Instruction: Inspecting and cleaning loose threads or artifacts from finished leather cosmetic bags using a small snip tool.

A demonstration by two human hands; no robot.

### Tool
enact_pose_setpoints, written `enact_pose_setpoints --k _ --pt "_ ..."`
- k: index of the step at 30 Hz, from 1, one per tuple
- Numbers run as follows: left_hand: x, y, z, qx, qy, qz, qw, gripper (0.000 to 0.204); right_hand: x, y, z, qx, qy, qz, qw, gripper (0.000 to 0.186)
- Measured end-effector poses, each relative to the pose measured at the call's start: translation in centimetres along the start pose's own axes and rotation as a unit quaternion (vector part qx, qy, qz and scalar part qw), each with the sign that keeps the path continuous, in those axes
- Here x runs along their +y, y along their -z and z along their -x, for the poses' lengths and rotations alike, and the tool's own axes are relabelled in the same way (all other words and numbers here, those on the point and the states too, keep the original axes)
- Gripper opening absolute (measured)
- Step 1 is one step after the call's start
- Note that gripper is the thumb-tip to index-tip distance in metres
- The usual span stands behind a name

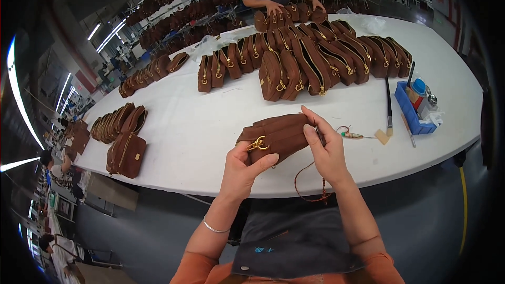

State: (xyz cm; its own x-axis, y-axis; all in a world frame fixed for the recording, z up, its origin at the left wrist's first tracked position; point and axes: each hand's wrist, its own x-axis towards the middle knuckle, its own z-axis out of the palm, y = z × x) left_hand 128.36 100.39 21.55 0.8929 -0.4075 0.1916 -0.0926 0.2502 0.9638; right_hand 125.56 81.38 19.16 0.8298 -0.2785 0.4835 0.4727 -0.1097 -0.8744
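Observation:
Above the table's near edge I hold a small brown bag between both hands. My left hand grips its left end, with the thumb beside a gold ring and clasp. At the right end my right hand is closed on the bag, thumb toward me and fingers behind. A thin dark reddish cord hangs in a loop below the right hand. Just beyond that hand lies an awl-like tool with a green-tipped handle, next to a small tan block.
Rows of brown zippered bags cover the white table's far middle, with more bags at left. A blue tray with bottles stands right, beside a long brush. Across the table a person's hands touch bags.

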Motion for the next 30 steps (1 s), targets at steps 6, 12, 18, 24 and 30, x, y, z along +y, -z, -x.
enact_pose_setpoints --k 6,12,18,24,30 --pt "0.0 -0.3 -1.7 -0.026 0.006 0.032 0.999 0.054 1.0 0.7 -2.1 0.019 0.052 0.006 0.998 0.045" --pt "-0.1 0.1 -2.5 -0.029 0.022 0.044 0.998 0.054 1.8 0.9 -2.4 -0.005 -0.017 -0.025 1.000 0.048" --pt "-0.2 0.8 -3.5 -0.017 0.031 0.070 0.997 0.054 2.4 0.5 -3.6 -0.013 -0.033 -0.049 0.998 0.048" --pt "-0.4 2.1 -4.0 -0.023 0.030 0.109 0.993 0.055 3.2 0.0 -4.3 -0.047 -0.022 -0.029 0.998 0.048" --pt "-0.3 5.3 -4.6 -0.011 0.026 0.181 0.983 0.050 5.5 -0.8 -3.3 -0.117 -0.089 -0.041 0.988 0.061"
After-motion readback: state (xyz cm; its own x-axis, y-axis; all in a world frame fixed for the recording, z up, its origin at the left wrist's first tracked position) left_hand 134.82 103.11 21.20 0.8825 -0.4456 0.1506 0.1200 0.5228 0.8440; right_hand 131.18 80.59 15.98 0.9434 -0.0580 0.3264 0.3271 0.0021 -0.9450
